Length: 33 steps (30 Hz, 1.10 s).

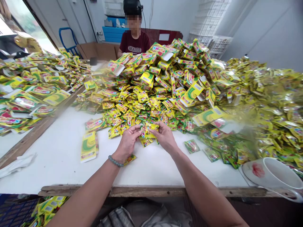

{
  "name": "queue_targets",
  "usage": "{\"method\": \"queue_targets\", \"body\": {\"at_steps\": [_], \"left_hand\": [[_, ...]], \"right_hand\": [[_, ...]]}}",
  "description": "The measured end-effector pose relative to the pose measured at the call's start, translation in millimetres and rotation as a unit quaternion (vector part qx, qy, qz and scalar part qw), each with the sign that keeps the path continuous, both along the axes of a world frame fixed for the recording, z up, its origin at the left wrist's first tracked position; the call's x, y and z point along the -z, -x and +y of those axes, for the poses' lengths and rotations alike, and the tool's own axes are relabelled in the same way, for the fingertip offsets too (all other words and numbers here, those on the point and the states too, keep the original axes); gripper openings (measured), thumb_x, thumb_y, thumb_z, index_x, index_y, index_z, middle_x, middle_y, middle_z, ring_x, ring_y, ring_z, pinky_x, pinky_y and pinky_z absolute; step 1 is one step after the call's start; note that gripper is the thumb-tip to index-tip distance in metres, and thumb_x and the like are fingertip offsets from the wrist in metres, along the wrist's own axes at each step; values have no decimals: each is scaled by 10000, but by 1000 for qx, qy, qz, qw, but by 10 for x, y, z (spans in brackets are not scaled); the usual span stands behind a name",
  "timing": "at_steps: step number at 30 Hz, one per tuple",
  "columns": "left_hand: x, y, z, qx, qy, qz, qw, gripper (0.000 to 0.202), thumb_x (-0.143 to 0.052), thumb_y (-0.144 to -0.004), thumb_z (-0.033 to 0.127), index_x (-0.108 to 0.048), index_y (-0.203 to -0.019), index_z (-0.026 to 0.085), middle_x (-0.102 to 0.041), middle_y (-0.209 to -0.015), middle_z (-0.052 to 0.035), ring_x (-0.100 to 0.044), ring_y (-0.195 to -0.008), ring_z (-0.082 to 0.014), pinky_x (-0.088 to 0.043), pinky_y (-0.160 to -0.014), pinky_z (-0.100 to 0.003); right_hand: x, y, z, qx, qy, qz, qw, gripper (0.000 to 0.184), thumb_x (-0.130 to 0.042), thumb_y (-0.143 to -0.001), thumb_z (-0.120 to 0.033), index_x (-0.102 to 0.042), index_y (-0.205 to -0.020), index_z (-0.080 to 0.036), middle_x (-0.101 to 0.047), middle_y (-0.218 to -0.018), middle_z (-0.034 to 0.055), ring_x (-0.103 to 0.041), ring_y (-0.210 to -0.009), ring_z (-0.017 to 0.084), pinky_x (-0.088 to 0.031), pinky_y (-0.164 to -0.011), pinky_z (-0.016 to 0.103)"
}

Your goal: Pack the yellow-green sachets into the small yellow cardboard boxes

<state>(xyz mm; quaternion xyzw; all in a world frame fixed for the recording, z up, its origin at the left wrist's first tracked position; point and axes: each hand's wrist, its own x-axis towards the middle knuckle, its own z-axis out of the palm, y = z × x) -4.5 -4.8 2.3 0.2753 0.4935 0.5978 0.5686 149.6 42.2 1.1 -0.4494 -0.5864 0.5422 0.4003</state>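
Evidently, both hands are working at the centre of the frame: the left hand (129,138) is pinching the left edge of a small yellow packet (149,127), and the right hand (165,136) is pinching its right side; whether two packets are overlapping there, I cannot tell. Loose packets (142,96) are lying just beyond, below a heap of cartons (147,78). That steep heap could be sliding onto the hands if something is disturbing its foot; the cup (262,173), standing near the edge of the surface (156,168) at lower right, could be tipping if an elbow is knocking it. Cartons are showing barcodes and lettering apparently starting "SH". At upper centre, a person's (135,31) dark red shirt (145,41) is seemingly reading "MARIS".
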Motion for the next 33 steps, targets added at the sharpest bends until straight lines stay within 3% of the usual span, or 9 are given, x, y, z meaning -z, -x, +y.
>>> {"method": "queue_targets", "body": {"at_steps": [3,5,9,12,21,25,28,33], "left_hand": [[-5,23,16,-18,14,-1,1000,432,-874,-527,344,-713,-880,154,-722,-791,-25,-648,-718,-142,-512,-667,-255],[-20,30,19,-27,24,-6,999,455,-888,-493,354,-703,-864,165,-710,-741,-6,-637,-676,-145,-506,-618,-257],[-39,17,7,-44,24,5,999,456,-887,-461,340,-696,-840,174,-686,-673,14,-615,-619,-137,-481,-576,-249],[-26,15,3,-48,20,10,999,436,-886,-463,357,-688,-806,175,-688,-701,4,-612,-630,-134,-481,-585,-247],[41,151,38,-2,-3,125,992,273,-851,-531,355,-680,-632,167,-626,-580,9,-519,-538,-113,-401,-544,-243],[30,170,32,50,-22,204,977,206,-822,-565,323,-685,-601,173,-627,-555,11,-512,-523,-118,-384,-533,-245],[27,163,26,60,-15,164,985,265,-834,-575,381,-686,-628,167,-635,-582,8,-522,-543,-115,-408,-556,-244],[51,142,9,57,-23,109,992,364,-851,-597,424,-682,-781,160,-638,-640,5,-559,-591,-119,-440,-597,-246]], "right_hand": [[-48,-6,1,-4,38,84,996,497,-795,-623,-535,-540,-935,-245,-661,-818,14,-631,-739,206,-543,-658,342],[-62,8,-19,-10,31,87,996,493,-801,-615,-529,-550,-927,-240,-654,-809,9,-626,-738,201,-537,-663,334],[-36,43,-84,-43,-28,-39,998,358,-733,-708,-498,-601,-899,-224,-508,-593,-50,-488,-559,144,-405,-518,263],[-40,38,-108,-43,-40,-101,993,306,-694,-753,-472,-609,-906,-222,-422,-539,-73,-404,-510,126,-322,-481,248],[-132,9,-106,-107,39,35,993,430,-753,-682,-545,-563,-898,-226,-564,-675,-36,-551,-627,154,-455,-584,274],[-91,-30,-86,-156,-16,-44,987,366,-719,-740,-517,-607,-914,-215,-584,-719,-23,-523,-640,143,-413,-572,254],[-75,-52,-75,-155,-60,-136,977,284,-679,-783,-473,-630,-882,-211,-550,-672,-34,-443,-591,125,-333,-534,239],[-64,-50,-74,-130,-63,-167,975,275,-624,-809,-449,-620,-940,-207,-556,-648,-28,-425,-568,136,-297,-524,251]]}}
